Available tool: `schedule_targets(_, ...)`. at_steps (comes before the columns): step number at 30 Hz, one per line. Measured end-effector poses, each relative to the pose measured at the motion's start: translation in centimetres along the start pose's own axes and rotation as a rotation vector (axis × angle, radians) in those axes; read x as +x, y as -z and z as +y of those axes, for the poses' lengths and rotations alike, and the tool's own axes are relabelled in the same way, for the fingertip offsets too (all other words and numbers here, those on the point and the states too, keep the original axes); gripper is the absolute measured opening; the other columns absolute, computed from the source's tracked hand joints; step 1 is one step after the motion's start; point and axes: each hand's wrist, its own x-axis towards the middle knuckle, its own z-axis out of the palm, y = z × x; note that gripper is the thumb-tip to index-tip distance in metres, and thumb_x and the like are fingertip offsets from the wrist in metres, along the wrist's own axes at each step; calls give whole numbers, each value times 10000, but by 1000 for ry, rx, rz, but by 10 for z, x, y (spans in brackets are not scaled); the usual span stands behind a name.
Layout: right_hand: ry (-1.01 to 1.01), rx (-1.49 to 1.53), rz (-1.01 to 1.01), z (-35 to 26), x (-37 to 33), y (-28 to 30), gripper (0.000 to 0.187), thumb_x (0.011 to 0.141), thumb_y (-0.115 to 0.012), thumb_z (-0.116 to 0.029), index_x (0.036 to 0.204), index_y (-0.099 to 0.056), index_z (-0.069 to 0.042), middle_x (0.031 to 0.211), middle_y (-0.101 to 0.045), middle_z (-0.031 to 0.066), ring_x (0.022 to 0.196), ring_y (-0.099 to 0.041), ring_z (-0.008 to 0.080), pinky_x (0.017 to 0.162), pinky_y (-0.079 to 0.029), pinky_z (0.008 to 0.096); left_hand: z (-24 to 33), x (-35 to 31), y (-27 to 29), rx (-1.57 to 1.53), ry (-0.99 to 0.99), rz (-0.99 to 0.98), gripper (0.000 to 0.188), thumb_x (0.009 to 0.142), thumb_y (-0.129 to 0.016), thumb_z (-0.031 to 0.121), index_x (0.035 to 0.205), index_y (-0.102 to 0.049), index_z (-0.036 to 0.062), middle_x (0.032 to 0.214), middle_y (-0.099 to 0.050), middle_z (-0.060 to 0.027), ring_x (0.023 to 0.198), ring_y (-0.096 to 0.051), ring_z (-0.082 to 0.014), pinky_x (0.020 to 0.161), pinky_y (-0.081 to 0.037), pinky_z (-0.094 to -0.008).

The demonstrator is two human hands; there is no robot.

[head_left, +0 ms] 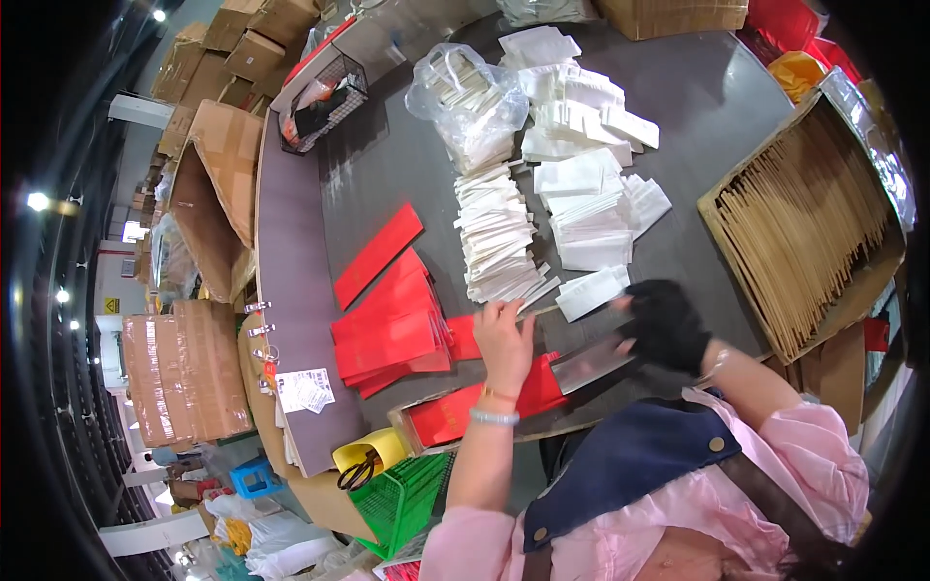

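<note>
OK so, closest to the camera: a navy apron (pixel 635 460) and pink sleeves (pixel 814 436), right up against the near edge of the bench (pixel 717 107). A long cardboard tray (pixel 405 433) runs along that edge with red packets (pixel 441 418) in it, and a yellow cup (pixel 385 447) holding scissors (pixel 358 472) sits by the near left corner.

The 2 hands are working around there. The left hand (pixel 504 341) is bare, fingers loosely bent by the near end of a long row of white slips (pixel 494 232) — can't make out whether it's pinching anything. The right hand (pixel 668 327), in a black fingerless glove (pixel 683 334), is blurred, fingertips fairly narrow at the right end of a clear sleeve (pixel 591 365), near a small white stack (pixel 593 292). Whether it's gripping the sleeve, I can't say.

My read: the step in hand is handling slips and sleeve beside the tray, and the next move calls for a light fingertip pinch, since thin paper could come up 2 at a time.

Further in, a fanned red pile (pixel 392 334) lies toward the left edge, and a carton of brown sheets (pixel 809 228) stands at the right edge. Way back: a clear bag (pixel 431 97) of slips, a wire basket (pixel 351 97) in the far left corner, and 1 brown box (pixel 673 17) on the far edge.
</note>
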Motion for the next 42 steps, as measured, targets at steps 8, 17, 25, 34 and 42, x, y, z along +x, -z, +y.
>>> schedule_targets(8,-781,-458,537,135,-145,169,315,812,-683,-110,1105,-608,-21,1088,-630,137,1066,-584,321,924,-459,385,-14,25,-15,254,-233,-40,89,790,-695,126,828,-624,90,845,-568,-91,817,-552,-311,685,-441,-434)
schedule_targets(17,-989,-616,247,170,-171,162,324,913,-569,-186,1176,-607,-1,1159,-625,169,1136,-561,340,979,-435,388,27,25,-34,71,-259,-141,347,710,-766,91,992,-563,86,937,-546,-105,861,-520,-320,768,-442,-425)
schedule_targets(25,-881,-311,681,139,-153,166,296,959,-556,-159,1187,-613,19,1199,-632,172,1129,-580,331,999,-440,369,65,12,6,-411,97,-414,222,788,-761,154,904,-643,6,716,-654,-100,633,-643,-221,607,-502,-304)
schedule_targets(34,-300,31,-205,13,-26,69,251,824,-661,-114,1066,-708,-159,763,-556,106,766,-574,302,705,-470,410,62,-39,-1,64,-256,-201,208,732,-757,165,934,-728,125,806,-595,-28,780,-543,-252,710,-402,-377)
schedule_targets(42,-342,83,-183,26,-33,74,259,845,-647,-103,1099,-696,-121,776,-565,109,763,-577,295,694,-469,397,59,-39,5,-44,-207,-230,239,826,-682,164,1062,-709,147,822,-609,-1,821,-548,-209,720,-386,-366)
